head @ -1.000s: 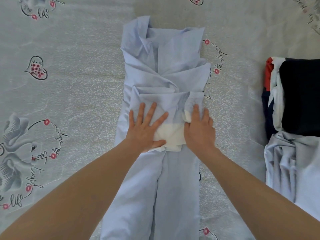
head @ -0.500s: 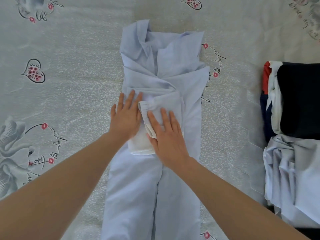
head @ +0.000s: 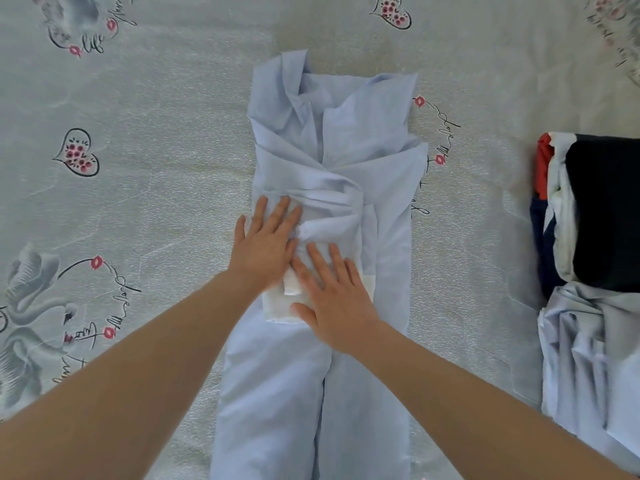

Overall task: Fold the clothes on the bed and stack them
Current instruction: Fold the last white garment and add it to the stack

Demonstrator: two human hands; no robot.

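A pale blue garment lies lengthwise down the middle of the bed, its collar end toward 12 o'clock and its long lower part running off the frame edge at 6 o'clock. Its sides are folded in toward the centre, and a small whitish folded piece sits on it near the middle. Both forearms come in from the bottom corners and meet over that spot. The left hand lies flat, palm down, with fingers straight and slightly spread, pointing toward 12 o'clock; it presses on the left part of the bunched cloth and grips nothing. The right hand sits just beside it at 4 o'clock, also flat and palm down, fingers straight and angled toward 11 o'clock, thumb stretched out to the left over the whitish piece; it too presses without gripping. The two hands are touching or nearly so where the right fingertips reach the heel of the left hand. At 3 o'clock, well apart from the garment, a stack of folded clothes rests at the bed's edge, with a dark piece on top and red, white and navy layers showing at its side. Just below it, toward 4 o'clock, lies a rumpled pale blue cloth. The bed's sheet is grey with printed hearts, lips and script.
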